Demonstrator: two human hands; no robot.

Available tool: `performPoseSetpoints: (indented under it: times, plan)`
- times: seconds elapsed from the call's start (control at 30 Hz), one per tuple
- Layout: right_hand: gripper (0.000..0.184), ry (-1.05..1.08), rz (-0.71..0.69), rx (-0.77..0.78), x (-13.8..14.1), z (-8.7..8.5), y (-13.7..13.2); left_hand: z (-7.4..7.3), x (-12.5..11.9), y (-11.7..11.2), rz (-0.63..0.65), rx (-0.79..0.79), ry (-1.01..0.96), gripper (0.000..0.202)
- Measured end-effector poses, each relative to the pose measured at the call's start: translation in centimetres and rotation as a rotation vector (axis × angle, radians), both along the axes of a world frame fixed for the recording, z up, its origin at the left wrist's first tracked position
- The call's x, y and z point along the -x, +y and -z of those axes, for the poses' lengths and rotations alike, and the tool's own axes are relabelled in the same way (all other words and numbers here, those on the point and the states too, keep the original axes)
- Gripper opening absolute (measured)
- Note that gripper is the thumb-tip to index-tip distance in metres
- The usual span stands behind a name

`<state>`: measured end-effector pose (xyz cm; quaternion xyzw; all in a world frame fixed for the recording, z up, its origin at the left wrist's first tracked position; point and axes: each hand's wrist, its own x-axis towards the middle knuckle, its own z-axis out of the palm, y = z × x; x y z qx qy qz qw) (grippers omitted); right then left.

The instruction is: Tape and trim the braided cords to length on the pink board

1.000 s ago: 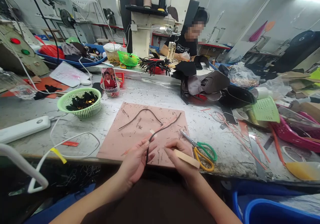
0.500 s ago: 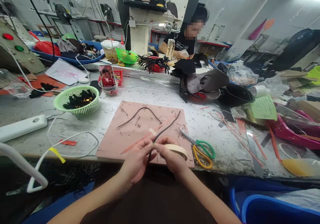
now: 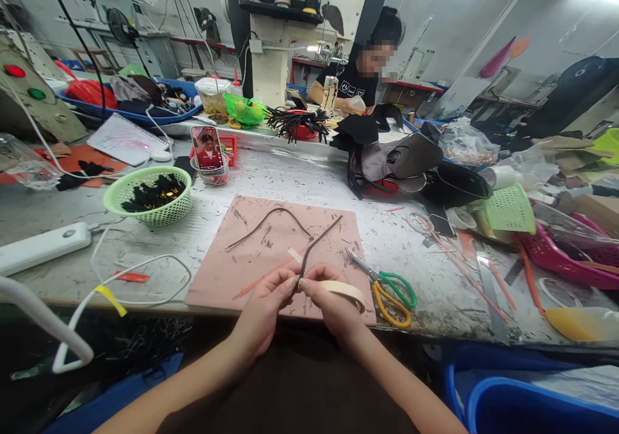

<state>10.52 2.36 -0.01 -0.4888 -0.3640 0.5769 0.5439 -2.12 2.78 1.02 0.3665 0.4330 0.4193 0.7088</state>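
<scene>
A dark braided cord (image 3: 316, 244) is pinched between my two hands, its free end pointing to the upper right. My left hand (image 3: 268, 298) closes thumb and fingers on its near end. My right hand (image 3: 331, 298) pinches the same spot, thumb close to the left thumb. A roll of cream tape (image 3: 349, 292) sits at my right hand, partly behind it; whether the fingers hold it I cannot tell. Beneath lies a pink board (image 3: 217, 273), bearing a thin dark cord (image 3: 271, 211), an orange strip (image 3: 261, 280) and a small cream piece (image 3: 294, 255).
Scissors (image 3: 391, 292) with green and yellow handles lie right of the board. At left stand a green basket (image 3: 181, 211) of dark pieces and a propped phone (image 3: 207, 150). A metal ruler (image 3: 491, 292) lies at right. Across the table a person (image 3: 355, 82) sits by a sewing machine (image 3: 268, 60).
The braided cord has shifted slightly and bends more near my fingers. Its dark tail below my left hand no longer shows. Both hands stay close together in nearly the same place.
</scene>
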Motion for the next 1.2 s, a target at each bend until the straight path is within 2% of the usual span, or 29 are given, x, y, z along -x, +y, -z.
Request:
performPoseSetpoints:
  times: [0.17, 0.33, 0.47, 0.6, 0.73, 0.9, 1.03, 1.2]
  plan:
    - [0.016, -0.091, 0.025, -0.018, -0.2, 0.3, -0.1, -0.4, 0.0, 0.1, 0.005, -0.027, 0.042, 0.022]
    - [0.015, -0.204, 0.007, -0.148, -0.5, 0.2, -0.1, -0.3, 0.1, 0.2, 0.034, 0.012, -0.043, 0.023]
    - [0.017, -0.208, -0.091, -0.203, -0.6, 0.3, -0.2, -0.5, 0.2, 0.2, 0.041, 0.086, -0.135, 0.022]
    - [0.01, -0.172, -0.088, -0.227, -0.7, 0.8, -0.2, -0.7, 0.2, 0.2, 0.035, 0.151, -0.181, 0.025]
    - [0.006, -0.142, -0.064, -0.239, -0.6, 0.8, 0.0, -0.7, 0.3, 0.2, 0.033, 0.089, -0.091, 0.026]
    - [0.005, -0.242, -0.054, -0.29, -0.4, 0.0, -0.1, -0.5, 0.3, 0.2, 0.018, -0.037, 0.005, 0.021]
    - [0.008, -0.274, -0.124, -0.341, -0.5, -0.3, -0.2, -0.6, 0.2, 0.0, 0.002, 0.02, -0.091, 0.023]
    - [0.01, -0.374, -0.067, -0.343, -0.7, -0.1, -0.1, -0.6, 0.0, 0.0, -0.028, 0.027, -0.095, 0.025]
